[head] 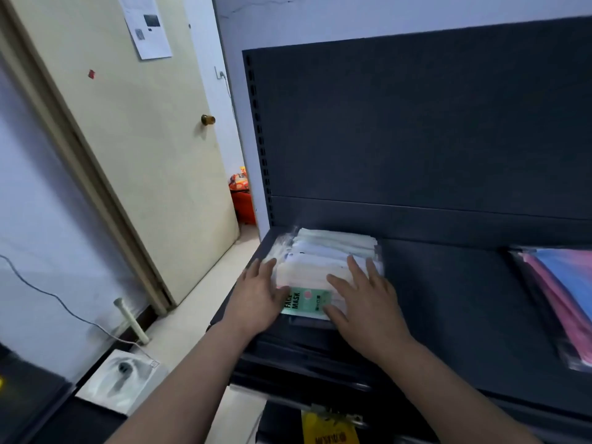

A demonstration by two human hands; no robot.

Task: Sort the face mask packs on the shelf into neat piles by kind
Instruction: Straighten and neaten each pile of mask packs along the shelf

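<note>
A pile of white face mask packs (323, 264) sits at the left end of the dark shelf (448, 283), near its front edge. The left hand (256, 299) and right hand (365, 302) rest flat on it, each grip released, fingers spread. Pink-and-blue packs (563, 296) lie at the right edge.

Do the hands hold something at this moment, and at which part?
Nothing is lifted. The left hand and right hand lie open on the pile of white face mask packs, pressing its left side and its top near the right front.
</note>
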